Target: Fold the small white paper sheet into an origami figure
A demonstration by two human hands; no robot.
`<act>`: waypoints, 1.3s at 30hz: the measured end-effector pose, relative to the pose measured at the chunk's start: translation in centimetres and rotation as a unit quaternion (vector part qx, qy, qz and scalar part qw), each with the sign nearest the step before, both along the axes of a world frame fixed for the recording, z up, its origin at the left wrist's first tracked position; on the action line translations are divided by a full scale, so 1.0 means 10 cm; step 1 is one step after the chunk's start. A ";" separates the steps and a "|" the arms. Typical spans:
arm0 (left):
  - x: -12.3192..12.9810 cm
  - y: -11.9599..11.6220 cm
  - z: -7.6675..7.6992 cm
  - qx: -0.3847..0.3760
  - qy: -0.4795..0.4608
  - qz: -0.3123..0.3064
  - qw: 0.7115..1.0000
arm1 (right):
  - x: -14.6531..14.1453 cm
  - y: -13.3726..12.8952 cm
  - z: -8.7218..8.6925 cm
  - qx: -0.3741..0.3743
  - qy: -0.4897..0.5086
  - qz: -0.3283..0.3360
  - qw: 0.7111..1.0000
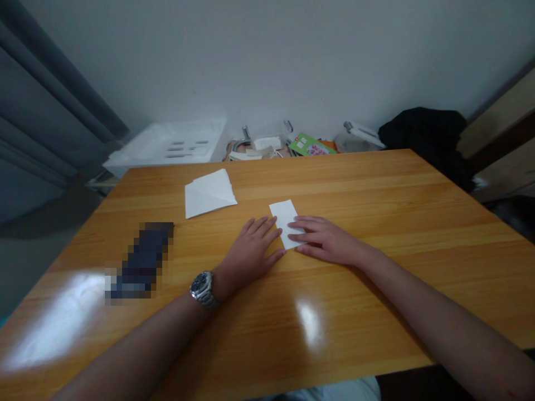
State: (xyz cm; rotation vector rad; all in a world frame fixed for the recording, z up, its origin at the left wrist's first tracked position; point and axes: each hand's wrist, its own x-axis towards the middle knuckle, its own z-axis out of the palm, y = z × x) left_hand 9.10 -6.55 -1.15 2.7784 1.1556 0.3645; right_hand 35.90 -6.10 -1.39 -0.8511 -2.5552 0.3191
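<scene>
A small white rectangular piece of paper (284, 214) lies flat on the wooden table, between my two hands. My left hand (253, 248), with a metal watch (203, 287) on its wrist, rests palm down with fingers spread, its fingertips at the paper's left edge. From the other side, my right hand (324, 239) lies with its fingers stretched over the paper's right part, hiding some of that edge. Neither hand grips the paper.
White paper sheets (211, 192) lie further back on the table (376, 195). A dark, pixelated object (142, 259) is at the left. Beyond the far edge are a white tray (167, 142), a green booklet (311, 145) and a black cloth-like item (422, 131).
</scene>
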 end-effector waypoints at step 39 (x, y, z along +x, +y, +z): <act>-0.06 0.10 -0.02 0.024 -0.088 -0.058 0.994 | -0.06 -0.06 0.05 -0.072 0.078 -0.035 0.994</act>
